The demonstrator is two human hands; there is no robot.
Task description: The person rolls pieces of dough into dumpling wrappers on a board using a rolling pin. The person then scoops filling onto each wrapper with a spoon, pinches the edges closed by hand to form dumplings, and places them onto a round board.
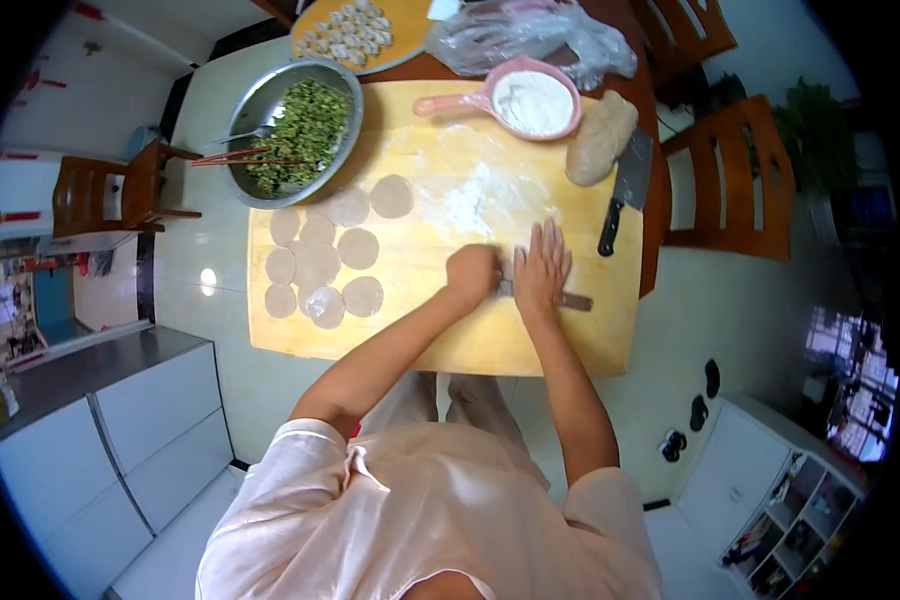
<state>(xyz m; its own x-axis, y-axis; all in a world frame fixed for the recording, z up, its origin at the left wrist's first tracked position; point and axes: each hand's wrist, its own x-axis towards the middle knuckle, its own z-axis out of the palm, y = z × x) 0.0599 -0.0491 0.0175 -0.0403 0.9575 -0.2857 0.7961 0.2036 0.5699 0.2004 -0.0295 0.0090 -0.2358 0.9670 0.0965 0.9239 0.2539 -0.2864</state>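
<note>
Head view: rolling pin on wooden board, nearer the person than the flour patch. Right hand open, fingers straight and close together, flat over the pin. Left hand curled into a fist beside it; cannot tell what, if anything, it grips. Dough rounds lie to the left, below a metal bowl of chopped greens.
</note>
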